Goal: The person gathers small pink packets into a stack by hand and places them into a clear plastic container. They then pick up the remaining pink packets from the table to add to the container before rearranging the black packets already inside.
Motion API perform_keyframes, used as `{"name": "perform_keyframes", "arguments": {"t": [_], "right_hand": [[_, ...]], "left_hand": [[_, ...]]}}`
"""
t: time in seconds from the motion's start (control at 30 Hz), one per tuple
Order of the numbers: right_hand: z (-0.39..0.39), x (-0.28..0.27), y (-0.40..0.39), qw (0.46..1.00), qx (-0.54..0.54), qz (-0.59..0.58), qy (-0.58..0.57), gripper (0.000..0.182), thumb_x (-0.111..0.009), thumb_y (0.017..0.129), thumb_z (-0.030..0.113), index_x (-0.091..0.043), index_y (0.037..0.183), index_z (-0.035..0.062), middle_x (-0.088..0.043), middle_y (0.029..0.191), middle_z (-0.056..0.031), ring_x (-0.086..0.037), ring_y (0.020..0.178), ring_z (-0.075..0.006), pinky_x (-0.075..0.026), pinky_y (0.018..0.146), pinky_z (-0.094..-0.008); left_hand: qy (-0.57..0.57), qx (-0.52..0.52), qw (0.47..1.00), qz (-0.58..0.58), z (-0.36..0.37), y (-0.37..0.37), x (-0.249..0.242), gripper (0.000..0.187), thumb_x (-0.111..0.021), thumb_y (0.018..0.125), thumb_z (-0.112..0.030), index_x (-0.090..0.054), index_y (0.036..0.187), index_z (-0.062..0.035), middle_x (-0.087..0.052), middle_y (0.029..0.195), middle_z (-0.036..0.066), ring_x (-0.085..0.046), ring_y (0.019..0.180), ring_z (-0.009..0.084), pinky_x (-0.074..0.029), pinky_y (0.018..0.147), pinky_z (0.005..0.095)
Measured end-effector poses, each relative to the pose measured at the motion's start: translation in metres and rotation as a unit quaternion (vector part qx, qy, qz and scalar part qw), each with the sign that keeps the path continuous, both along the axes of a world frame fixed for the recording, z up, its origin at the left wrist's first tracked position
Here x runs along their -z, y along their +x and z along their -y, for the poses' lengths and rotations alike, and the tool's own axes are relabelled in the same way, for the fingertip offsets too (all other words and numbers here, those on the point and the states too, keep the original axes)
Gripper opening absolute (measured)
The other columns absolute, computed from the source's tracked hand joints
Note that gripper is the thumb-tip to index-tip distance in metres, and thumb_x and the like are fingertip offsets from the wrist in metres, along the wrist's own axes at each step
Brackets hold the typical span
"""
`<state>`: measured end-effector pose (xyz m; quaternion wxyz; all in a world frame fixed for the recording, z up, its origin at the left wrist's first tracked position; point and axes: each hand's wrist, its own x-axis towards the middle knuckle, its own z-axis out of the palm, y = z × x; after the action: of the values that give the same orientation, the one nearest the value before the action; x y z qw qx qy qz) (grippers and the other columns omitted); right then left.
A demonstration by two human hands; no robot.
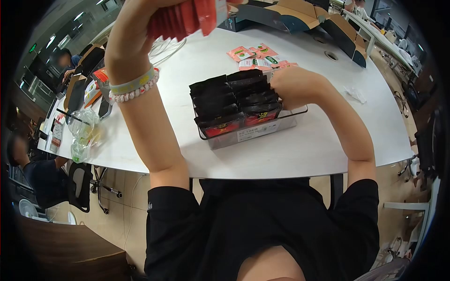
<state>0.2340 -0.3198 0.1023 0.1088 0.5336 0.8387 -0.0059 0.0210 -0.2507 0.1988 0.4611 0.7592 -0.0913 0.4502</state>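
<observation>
My left hand (143, 23), at the top of the view, is closed round a bunch of red sachets (183, 21), held up above the table. On the table a clear container (262, 132) with a dark wire rim holds two rows of black and red packets (225, 100). My right hand (288, 86) is at the container's right end, beside the packets; its fingers are hidden behind them. Just beyond it lie several loose pink and white sachets (262, 57).
Open cardboard boxes (344, 37) stand at the table's far edge. A crumpled plastic wrapper (355, 94) lies at the right. On the left are a plastic bag with a cup (84, 129) and a white cable (166, 49). Two people sit further left.
</observation>
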Motion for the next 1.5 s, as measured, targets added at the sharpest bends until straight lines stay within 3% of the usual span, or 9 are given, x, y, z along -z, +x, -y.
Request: {"name": "perform_keyframes", "arguments": {"t": [0.37, 0.57, 0.67, 0.83, 0.97, 1.17, 1.3, 1.37, 1.5], "right_hand": [[0.000, -0.008, -0.003, 0.999, 0.011, 0.008, -0.035, 0.015, -0.063, 0.069, 0.011, -0.061, 0.075, -0.0022, -0.062, 0.078, -0.0172, -0.061, 0.076, -0.0313, -0.049, 0.067, -0.0377], [0.031, -0.054, 0.038, 0.950, 0.082, -0.206, 0.219, 0.025, -0.070, 0.081, 0.017, -0.062, 0.100, 0.0022, -0.061, 0.084, -0.0117, -0.061, 0.075, -0.0187, -0.050, 0.069, -0.0313], [0.025, -0.061, 0.062, 0.910, -0.061, -0.257, 0.321, 0.038, -0.069, 0.081, 0.013, -0.058, 0.114, 0.0000, -0.064, 0.092, -0.0091, -0.062, 0.082, -0.0184, -0.051, 0.075, -0.0313], [0.042, -0.071, 0.021, 0.842, 0.001, -0.342, 0.416, 0.085, -0.087, 0.061, 0.024, -0.047, 0.132, 0.0007, -0.062, 0.109, -0.0101, -0.060, 0.093, -0.0160, -0.049, 0.081, -0.0292], [0.049, -0.081, 0.016, 0.852, -0.089, -0.370, 0.359, 0.062, -0.084, 0.063, 0.012, -0.057, 0.117, -0.0013, -0.065, 0.105, -0.0108, -0.063, 0.088, -0.0148, -0.052, 0.076, -0.0279], [0.033, -0.076, 0.045, 0.787, -0.067, -0.524, 0.319, 0.025, -0.073, 0.074, -0.001, -0.063, 0.097, -0.0025, -0.068, 0.088, -0.0087, -0.067, 0.078, -0.0144, -0.056, 0.072, -0.0263], [0.015, -0.065, 0.094, 0.865, -0.055, -0.449, 0.217, 0.031, -0.061, 0.082, 0.003, -0.060, 0.113, 0.0030, -0.065, 0.092, -0.0047, -0.063, 0.078, -0.0154, -0.051, 0.074, -0.0272], [0.013, -0.062, 0.090, 0.920, -0.047, -0.349, 0.169, 0.023, -0.061, 0.078, -0.002, -0.064, 0.100, 0.0017, -0.063, 0.080, -0.0079, -0.059, 0.070, -0.0124, -0.048, 0.065, -0.0261], [0.004, -0.045, 0.057, 0.976, 0.024, -0.171, 0.133, 0.016, -0.070, 0.072, 0.006, -0.061, 0.080, -0.0045, -0.055, 0.066, -0.0152, -0.052, 0.060, -0.0250, -0.044, 0.060, -0.0334]], "left_hand": [[-0.008, 0.091, 0.967, -0.238, -0.006, 0.059, 0.016, 0.066, -0.070, 0.077, -0.025, -0.040, 0.130, -0.0001, -0.057, 0.110, 0.014, -0.060, 0.092, 0.0200, -0.048, 0.081, 0.0327], [-0.028, 0.168, 0.959, -0.228, -0.021, 0.064, 0.022, 0.056, -0.069, 0.078, -0.024, -0.046, 0.123, 0.0008, -0.060, 0.094, 0.007, -0.059, 0.082, 0.0130, -0.048, 0.074, 0.0271], [-0.056, 0.229, 0.939, -0.252, -0.026, 0.048, 0.008, 0.045, -0.066, 0.080, -0.023, -0.050, 0.115, 0.0002, -0.060, 0.089, 0.005, -0.057, 0.077, 0.0100, -0.046, 0.069, 0.0234], [-0.059, 0.114, 0.961, -0.246, -0.013, 0.057, 0.023, 0.035, -0.064, 0.081, -0.021, -0.053, 0.107, -0.0009, -0.060, 0.086, 0.004, -0.055, 0.074, 0.0080, -0.044, 0.064, 0.0210], [-0.049, 0.283, 0.910, -0.301, -0.019, 0.055, 0.016, 0.037, -0.065, 0.080, -0.019, -0.051, 0.108, 0.0009, -0.058, 0.088, 0.004, -0.055, 0.075, 0.0096, -0.044, 0.065, 0.0224], [-0.020, 0.088, 0.952, -0.291, -0.006, 0.048, 0.014, 0.052, -0.065, 0.078, -0.017, -0.046, 0.122, 0.0038, -0.056, 0.092, 0.004, -0.054, 0.078, 0.0116, -0.044, 0.069, 0.0253], [-0.055, 0.215, 0.929, -0.296, -0.024, 0.022, -0.006, 0.064, -0.065, 0.077, -0.012, -0.038, 0.134, 0.0033, -0.059, 0.103, 0.010, -0.058, 0.092, 0.0153, -0.046, 0.075, 0.0263], [-0.003, -0.001, 0.968, -0.253, -0.026, 0.015, 0.008, 0.064, -0.064, 0.076, -0.010, -0.038, 0.134, 0.0027, -0.059, 0.107, 0.013, -0.061, 0.093, 0.0176, -0.049, 0.078, 0.0284], [-0.069, -0.008, 0.974, -0.216, -0.017, -0.004, -0.001, 0.068, -0.062, 0.070, -0.004, -0.038, 0.133, 0.0042, -0.057, 0.113, 0.023, -0.063, 0.094, 0.0287, -0.051, 0.086, 0.0377]]}}
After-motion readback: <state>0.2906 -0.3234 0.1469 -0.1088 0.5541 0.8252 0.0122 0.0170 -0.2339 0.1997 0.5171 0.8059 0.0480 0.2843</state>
